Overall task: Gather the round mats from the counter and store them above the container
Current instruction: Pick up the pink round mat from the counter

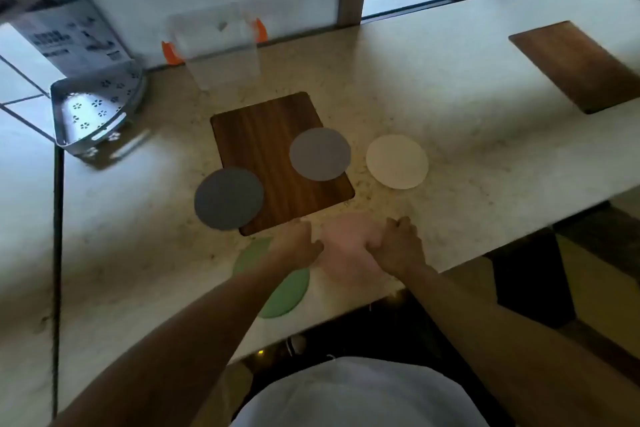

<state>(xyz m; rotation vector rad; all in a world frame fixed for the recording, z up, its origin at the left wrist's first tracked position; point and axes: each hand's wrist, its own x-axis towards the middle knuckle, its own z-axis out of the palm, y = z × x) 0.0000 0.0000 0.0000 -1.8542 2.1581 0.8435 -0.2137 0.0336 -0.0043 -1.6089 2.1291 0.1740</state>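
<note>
Head view of a counter at the start of gathering. Five round mats lie on it: a pink mat near the front edge, a green mat just to its left and partly hidden under the left forearm, a dark grey mat overlapping the near-left corner of a wooden board, a lighter grey mat on that board's right side, and a cream mat on bare stone just beside it. The left hand rests at the pink mat's left edge and the right hand at its right edge, the two apart with the mat between them; motion blur leaves it unclear whether either has pinched it or lifted it. The step in hand appears to be picking up the first mat. The clear container with orange clips stands well back by the wall. The next move likely calls for getting a thin edge off the stone, then stacking the others.
</note>
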